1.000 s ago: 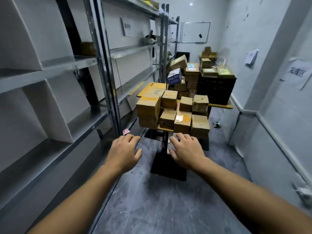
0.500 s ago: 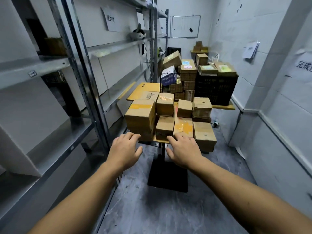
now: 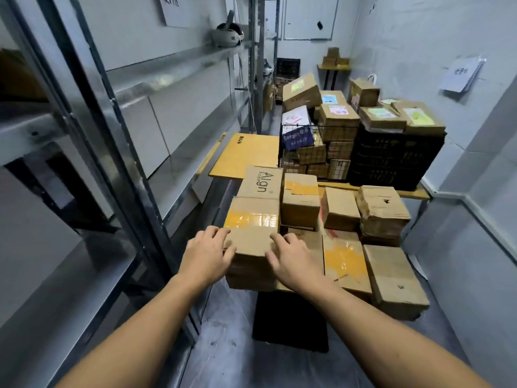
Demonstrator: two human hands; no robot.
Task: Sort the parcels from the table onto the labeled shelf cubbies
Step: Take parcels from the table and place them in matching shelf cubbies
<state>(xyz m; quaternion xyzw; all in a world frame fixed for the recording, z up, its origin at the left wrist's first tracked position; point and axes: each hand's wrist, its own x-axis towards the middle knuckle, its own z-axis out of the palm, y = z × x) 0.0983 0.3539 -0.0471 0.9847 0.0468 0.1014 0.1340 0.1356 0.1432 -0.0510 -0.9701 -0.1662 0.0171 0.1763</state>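
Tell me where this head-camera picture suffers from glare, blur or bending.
Head view: wide lens bends the shelf posts at left, which also smear; light glints off the yellow tape on the left front box; the sign on the right wall is too soft to read; lighting is dim and bluish.

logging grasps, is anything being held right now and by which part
The taped box: the left hand grips its near-left top corner, and the right hand grips the near top edge at the right corner.

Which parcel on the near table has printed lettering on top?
The Align-printed parcel, back-left, directly behind the front-left parcel; others show only tape or plain cardboard.
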